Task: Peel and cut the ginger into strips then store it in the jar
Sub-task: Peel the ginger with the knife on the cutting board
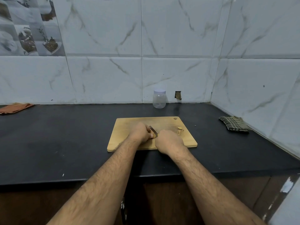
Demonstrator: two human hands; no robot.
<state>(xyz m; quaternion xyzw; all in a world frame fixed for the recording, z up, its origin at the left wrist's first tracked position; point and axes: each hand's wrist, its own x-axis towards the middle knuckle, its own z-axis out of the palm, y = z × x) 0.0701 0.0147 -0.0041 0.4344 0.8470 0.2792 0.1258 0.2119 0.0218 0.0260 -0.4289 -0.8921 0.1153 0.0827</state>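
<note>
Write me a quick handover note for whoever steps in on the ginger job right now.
Left hand: fingers curled over the ginger on the light wooden cutting board; the ginger is almost hidden.
Right hand: grips the steel-bladed knife, blade angled up-left between the hands.
Small pile of tan ginger scraps: on the board's right side.
Clear plastic jar with pale lilac lid: against the wall behind the board, lid on, looks empty.
Done: some trimming or peeling, judging by the scraps.
Left: finish cutting strips, open the jar, fill it.

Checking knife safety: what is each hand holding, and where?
Right hand grips the knife by its hidden handle. Left hand appears to hold ginger, mostly hidden.
</note>
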